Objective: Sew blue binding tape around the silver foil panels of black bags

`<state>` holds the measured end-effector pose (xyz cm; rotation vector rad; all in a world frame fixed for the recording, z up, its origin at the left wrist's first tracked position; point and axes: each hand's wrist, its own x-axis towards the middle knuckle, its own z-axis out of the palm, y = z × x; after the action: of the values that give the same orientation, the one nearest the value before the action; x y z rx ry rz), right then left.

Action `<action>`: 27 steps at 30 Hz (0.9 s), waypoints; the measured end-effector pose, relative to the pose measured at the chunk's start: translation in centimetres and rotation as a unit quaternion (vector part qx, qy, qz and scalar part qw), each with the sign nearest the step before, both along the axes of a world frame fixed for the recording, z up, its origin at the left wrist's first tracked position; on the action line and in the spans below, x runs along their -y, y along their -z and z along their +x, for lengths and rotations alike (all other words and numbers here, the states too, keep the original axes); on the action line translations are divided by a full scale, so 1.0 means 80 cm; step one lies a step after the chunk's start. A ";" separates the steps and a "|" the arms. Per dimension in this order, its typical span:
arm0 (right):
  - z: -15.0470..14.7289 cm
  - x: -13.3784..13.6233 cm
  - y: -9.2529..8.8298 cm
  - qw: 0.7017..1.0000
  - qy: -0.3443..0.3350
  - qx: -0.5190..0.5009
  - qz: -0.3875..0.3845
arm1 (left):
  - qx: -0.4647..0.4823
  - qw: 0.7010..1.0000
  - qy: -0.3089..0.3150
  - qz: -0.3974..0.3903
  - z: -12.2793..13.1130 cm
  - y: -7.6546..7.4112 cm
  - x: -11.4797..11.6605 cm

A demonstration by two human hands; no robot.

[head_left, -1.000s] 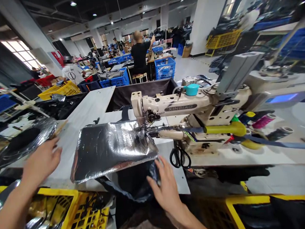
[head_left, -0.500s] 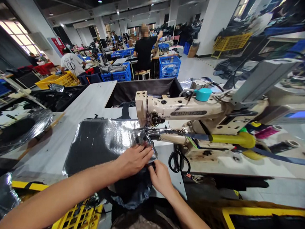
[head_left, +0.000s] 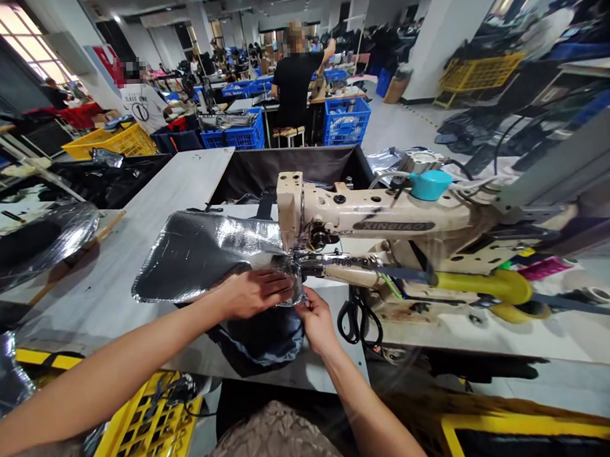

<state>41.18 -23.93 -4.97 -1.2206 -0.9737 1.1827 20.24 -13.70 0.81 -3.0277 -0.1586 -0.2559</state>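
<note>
A shiny silver foil-lined bag piece (head_left: 186, 252) lies on the table, its right edge under the head of a sewing machine (head_left: 374, 213). My left hand (head_left: 257, 289) rests flat on the foil near the needle area, fingers stretched to the right. At the piece's near right corner, my right hand (head_left: 315, 316) pinches the edge between thumb and fingers. Dark fabric (head_left: 263, 340) of the same work hangs below both hands toward the table's front edge. The needle itself is too small to make out.
Black scissors (head_left: 358, 320) lie under the machine arm, right of my right hand. A yellow crate (head_left: 146, 421) stands below left, another yellow crate (head_left: 532, 427) below right. Behind the table is a dark fabric-lined bin (head_left: 303, 165). A person in black (head_left: 294, 82) is farther back.
The foil piece has turned on the table, its left side swinging away from me and its front edge lifting clear of the dark fabric. Both hands stay at its right end.
</note>
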 end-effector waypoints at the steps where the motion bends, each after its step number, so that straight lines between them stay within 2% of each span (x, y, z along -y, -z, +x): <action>1: -0.001 -0.007 -0.001 1.000 0.004 0.003 0.000 | 0.013 1.000 0.002 0.005 0.001 0.005 -0.008; 5: -0.004 -0.032 0.002 1.000 0.016 -0.002 0.011 | 0.068 0.997 0.017 0.025 0.005 0.022 -0.042; 9: -0.006 -0.050 0.010 0.999 0.038 -0.001 0.025 | 0.082 0.996 -0.008 0.037 0.015 0.031 -0.063; 12: -0.007 -0.045 0.016 0.998 0.054 0.030 0.021 | 0.043 0.996 -0.064 0.033 0.025 0.035 -0.063; 15: -0.009 -0.021 0.018 0.992 0.073 0.105 -0.003 | 0.011 0.992 -0.124 0.031 0.031 0.039 -0.055; 18: -0.012 0.009 0.016 0.980 0.080 0.179 -0.021 | 0.002 0.991 -0.132 0.034 0.024 0.032 -0.052; 21: -0.018 0.029 0.014 0.976 0.076 0.206 -0.014 | 0.005 0.995 -0.095 0.044 0.002 0.013 -0.059; 24: -0.023 0.034 0.015 0.975 0.083 0.205 -0.014 | -0.011 0.998 -0.048 0.027 -0.022 -0.005 -0.068; 27: -0.026 0.031 0.019 0.977 0.095 0.191 -0.019 | -0.055 0.997 -0.046 0.019 -0.034 -0.009 -0.071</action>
<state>39.10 -26.42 -6.51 -1.5728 -1.0887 0.8342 17.55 -8.04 1.53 -2.9763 -0.2804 -0.0824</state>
